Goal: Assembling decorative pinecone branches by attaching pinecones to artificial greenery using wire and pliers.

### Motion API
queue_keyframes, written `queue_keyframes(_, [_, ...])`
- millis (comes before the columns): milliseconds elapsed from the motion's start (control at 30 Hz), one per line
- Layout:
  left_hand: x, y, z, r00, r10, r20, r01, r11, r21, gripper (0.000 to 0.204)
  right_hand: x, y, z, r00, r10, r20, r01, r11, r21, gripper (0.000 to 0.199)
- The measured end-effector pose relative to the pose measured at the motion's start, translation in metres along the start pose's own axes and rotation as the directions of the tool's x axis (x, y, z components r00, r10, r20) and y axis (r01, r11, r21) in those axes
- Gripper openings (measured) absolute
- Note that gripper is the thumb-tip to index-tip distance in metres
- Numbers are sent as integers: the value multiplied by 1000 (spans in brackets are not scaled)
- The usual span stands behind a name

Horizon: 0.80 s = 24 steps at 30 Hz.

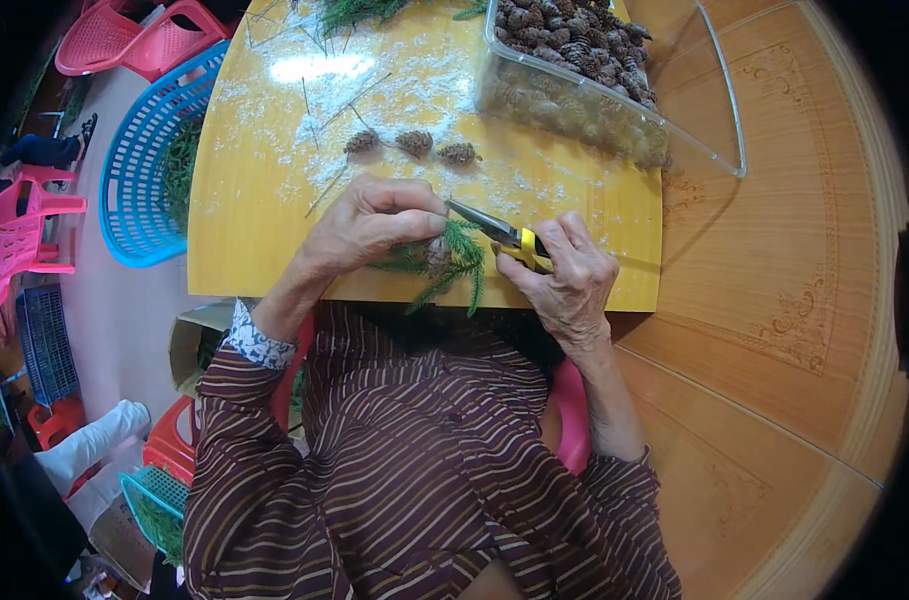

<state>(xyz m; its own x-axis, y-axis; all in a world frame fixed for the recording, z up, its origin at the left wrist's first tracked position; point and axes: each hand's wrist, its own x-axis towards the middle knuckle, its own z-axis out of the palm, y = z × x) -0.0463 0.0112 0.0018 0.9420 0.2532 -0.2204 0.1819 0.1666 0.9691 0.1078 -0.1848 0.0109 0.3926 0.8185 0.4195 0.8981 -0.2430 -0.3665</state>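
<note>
My left hand [366, 222] is closed in a pinch near the table's front edge, at the top of a green pine sprig [462, 262]. A brown pine cone [437, 256] sits among the sprig's needles, just below the fingertips. My right hand [574, 275] is wrapped round the yellow-and-black handles of a pair of pliers [489, 224]. The pliers' jaws point left, and their tip lies beside my left thumb and forefinger. What exactly is between those fingertips is too small to make out. Three loose pine cones [414, 144] lie in a row beyond my left hand.
White flakes and thin wires cover much of the yellow tabletop [234, 230]. A clear plastic box [574, 112] full of pine cones stands at the back right. Left of the table are a blue basket [134, 190] with greenery and pink chairs [32, 225]. Wooden panels [774, 230] lie right.
</note>
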Motion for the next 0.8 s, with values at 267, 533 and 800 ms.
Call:
queue_keyframes(267, [4,-6,-4,977,206,47,-209,976,59,14,2,-4,-5,996,27,83,-34,996,87,28])
queue_keyframes(533, [7,1,-6,818,560,128,-541,676,499,16,9,-6,-16,951,142,276,-196,964,182,27])
queue_keyframes(800, [7,1,-1,775,618,129,-555,569,607,21,14,4,-23,729,144,669,-476,809,344,28])
